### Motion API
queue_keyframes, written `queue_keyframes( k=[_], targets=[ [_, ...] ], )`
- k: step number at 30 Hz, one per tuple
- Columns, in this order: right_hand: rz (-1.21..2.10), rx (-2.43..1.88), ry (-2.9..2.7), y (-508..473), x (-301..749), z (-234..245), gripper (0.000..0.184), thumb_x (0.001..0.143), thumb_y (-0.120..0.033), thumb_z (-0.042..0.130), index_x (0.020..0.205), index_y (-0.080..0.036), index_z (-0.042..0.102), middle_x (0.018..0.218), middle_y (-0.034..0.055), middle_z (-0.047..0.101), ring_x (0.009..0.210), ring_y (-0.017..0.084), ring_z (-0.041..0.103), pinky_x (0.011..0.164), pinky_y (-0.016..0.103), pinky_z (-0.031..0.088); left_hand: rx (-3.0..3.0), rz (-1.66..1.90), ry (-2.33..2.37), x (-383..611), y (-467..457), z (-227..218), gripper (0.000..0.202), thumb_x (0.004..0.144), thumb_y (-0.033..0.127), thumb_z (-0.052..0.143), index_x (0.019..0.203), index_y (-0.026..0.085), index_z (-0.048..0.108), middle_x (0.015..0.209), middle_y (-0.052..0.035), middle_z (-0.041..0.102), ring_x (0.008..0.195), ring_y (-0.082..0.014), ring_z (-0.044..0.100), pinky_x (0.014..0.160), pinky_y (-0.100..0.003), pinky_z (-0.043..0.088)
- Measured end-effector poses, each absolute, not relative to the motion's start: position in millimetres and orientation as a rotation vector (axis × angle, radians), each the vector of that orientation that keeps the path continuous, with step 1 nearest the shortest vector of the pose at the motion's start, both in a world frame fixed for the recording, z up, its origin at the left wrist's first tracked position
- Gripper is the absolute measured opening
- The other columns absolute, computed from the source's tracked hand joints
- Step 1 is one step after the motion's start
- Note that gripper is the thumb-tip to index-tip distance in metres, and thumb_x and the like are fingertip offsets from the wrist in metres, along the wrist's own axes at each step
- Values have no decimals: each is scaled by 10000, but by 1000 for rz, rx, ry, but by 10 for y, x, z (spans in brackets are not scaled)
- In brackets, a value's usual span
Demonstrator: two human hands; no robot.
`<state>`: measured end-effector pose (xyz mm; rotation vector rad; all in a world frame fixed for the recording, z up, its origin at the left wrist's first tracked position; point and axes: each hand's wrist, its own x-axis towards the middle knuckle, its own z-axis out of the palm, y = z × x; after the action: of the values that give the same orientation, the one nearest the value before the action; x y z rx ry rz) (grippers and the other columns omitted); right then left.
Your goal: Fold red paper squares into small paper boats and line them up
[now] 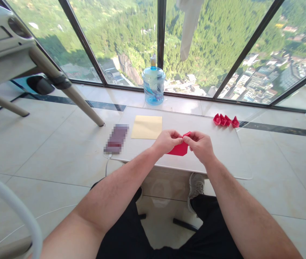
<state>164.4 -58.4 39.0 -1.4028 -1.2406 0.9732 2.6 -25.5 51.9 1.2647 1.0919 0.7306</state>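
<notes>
A partly folded piece of red paper point(179, 149) is held just above the near side of a low white table point(196, 126). My left hand point(168, 141) pinches its upper left part between thumb and fingers. On the other side, my right hand point(200, 144) grips the top edge, with the thumb pressed on a narrow fold. The fingertips of both hands almost meet and hide some of the creases. Several folded red paper shapes point(225, 121) stand in a row at the table's far right. A yellow paper sheet point(147, 127) lies flat to the left of my hands.
A blurred-out phone-like object point(117, 139) with a white cable point(106, 166) lies at the table's left edge. Behind the table, a blue water jug point(153, 86) stands by the window. Metal furniture legs point(82, 99) rise at left. My shoe point(196, 185) is below the table.
</notes>
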Motion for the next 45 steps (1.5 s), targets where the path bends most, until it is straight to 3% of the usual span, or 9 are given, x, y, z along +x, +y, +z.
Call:
queue_keyframes(
  k=[19,25,33,41,45],
  targets=[
    [866,-1383,-1176,-576,1613,335,282,775,-404,700,619,-174,651,519,-37,521,505,97,420,475,240,345,1388,773,1072,51,-239,430,140,699,236,743,725,143,640,664,8,658,631,-113,616,561,-203,455],
    [832,-1406,-1154,-558,1610,313,251,759,-421,721,753,-170,717,602,-9,626,524,112,487,487,246,378,1379,739,1100,49,-246,429,136,694,214,748,746,138,648,694,-9,675,639,-128,635,544,-210,464],
    [856,-1361,-1093,-543,1647,328,267,772,-442,713,770,-175,729,631,10,652,520,114,504,479,250,384,1380,703,1116,26,-279,509,165,769,303,709,753,144,669,661,-10,671,605,-122,616,509,-199,436],
    [822,-1361,-1006,-528,1643,343,267,760,-445,717,753,-178,708,613,-3,630,502,108,485,472,251,393,1415,702,1141,49,-272,476,152,728,286,724,740,145,670,666,-5,673,568,-111,591,476,-196,423],
    [963,-1331,-1046,-545,1623,364,265,722,-426,761,800,-177,718,680,8,671,572,125,549,526,254,442,1448,703,1194,40,-275,463,192,735,329,714,742,143,669,657,-3,662,537,-114,572,428,-194,382]
  ],
)
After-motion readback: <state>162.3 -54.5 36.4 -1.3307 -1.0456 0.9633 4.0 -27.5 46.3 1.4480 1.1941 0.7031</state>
